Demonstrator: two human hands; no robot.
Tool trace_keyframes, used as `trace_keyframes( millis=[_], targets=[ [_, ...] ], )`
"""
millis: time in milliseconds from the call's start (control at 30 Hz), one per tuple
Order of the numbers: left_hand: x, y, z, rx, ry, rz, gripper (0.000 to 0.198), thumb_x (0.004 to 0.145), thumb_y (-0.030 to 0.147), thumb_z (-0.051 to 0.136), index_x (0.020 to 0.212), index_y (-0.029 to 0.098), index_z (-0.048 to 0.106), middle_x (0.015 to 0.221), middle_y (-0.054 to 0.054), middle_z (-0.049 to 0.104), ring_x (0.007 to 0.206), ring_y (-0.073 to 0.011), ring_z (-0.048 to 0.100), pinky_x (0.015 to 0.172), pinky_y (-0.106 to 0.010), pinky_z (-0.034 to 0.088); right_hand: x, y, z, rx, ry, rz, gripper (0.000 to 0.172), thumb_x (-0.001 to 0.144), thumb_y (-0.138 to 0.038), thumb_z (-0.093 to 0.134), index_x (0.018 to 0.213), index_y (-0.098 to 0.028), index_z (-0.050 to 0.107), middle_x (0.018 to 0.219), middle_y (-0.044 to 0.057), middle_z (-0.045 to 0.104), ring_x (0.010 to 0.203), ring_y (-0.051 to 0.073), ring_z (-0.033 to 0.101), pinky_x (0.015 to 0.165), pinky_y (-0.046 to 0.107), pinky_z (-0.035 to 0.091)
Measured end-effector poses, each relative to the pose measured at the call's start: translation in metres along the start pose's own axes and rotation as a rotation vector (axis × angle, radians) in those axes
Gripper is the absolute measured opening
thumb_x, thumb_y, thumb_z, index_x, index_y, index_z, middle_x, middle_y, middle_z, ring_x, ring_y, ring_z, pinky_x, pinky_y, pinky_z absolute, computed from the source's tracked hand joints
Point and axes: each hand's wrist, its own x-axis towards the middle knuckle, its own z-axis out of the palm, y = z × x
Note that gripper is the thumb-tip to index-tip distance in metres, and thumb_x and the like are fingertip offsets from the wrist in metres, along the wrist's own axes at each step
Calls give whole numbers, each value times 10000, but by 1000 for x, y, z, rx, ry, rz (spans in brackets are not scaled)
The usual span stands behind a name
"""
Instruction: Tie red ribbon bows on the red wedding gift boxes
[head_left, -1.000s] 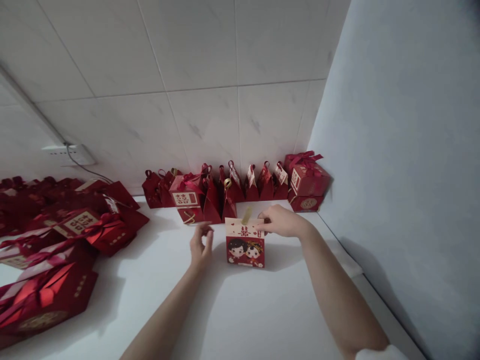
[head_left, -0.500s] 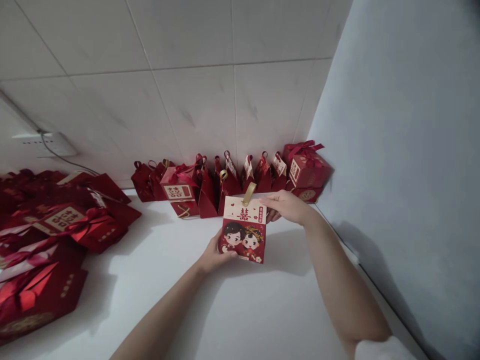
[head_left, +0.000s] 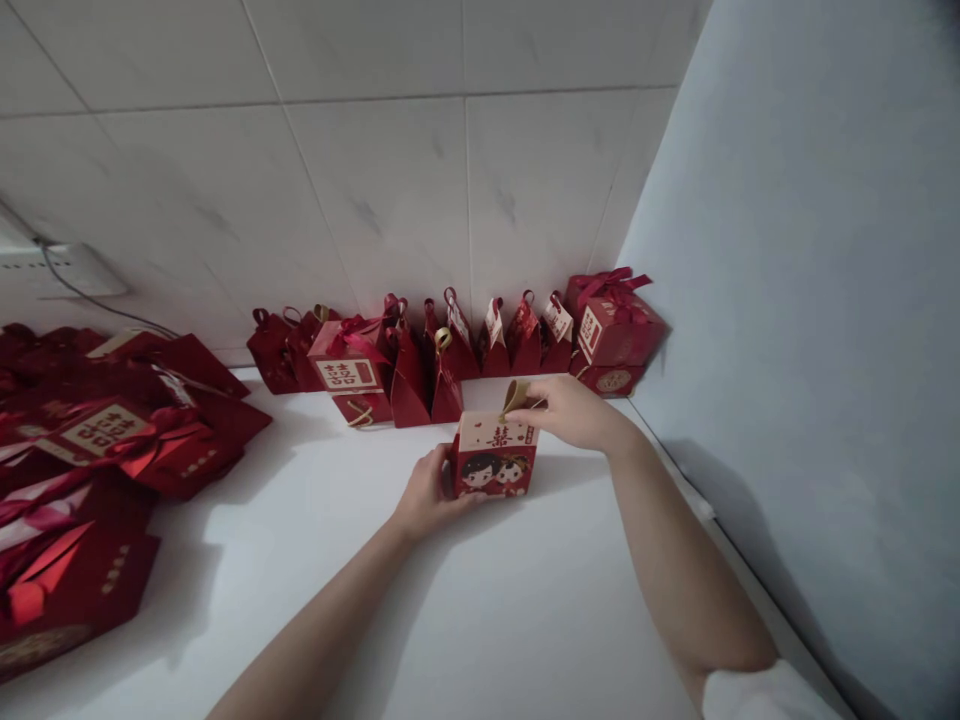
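Note:
A small red and cream gift box (head_left: 495, 470) with a cartoon couple on its front is upright over the white table. My left hand (head_left: 429, 497) grips it by the lower left side, thumb along the bottom of the front. At the top, my right hand (head_left: 574, 412) pinches the gold ribbon loop (head_left: 515, 397). Whether the box's base touches the tabletop I cannot tell. Just behind it stands a row of red gift boxes, including a triangular box (head_left: 411, 385) with a ribbon loop.
A cube-shaped box (head_left: 349, 375) with a bow stands in the row, and a bowed box (head_left: 616, 325) sits at its right end. Many red boxes (head_left: 180, 450) crowd the left. A tiled wall (head_left: 382, 190) rises behind, a pale blue wall (head_left: 810, 300) at right.
The box has moved down and slightly right, its top tilting so the front looks foreshortened. My right hand has shifted from the box's upper right edge to the ribbon loop.

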Motion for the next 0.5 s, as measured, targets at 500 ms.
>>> trace_keyframes(
  millis=[500],
  targets=[
    [6,58,-38,309,123,282,159,836,345,706,841,187,690,784,-23,701,732,-155,622,728,-277,450,-1,-24,40,83,-179,-231,160,914,-239,568,980,-219,712,909,-2,736,822,159,641,738,260,420]
  ],
)
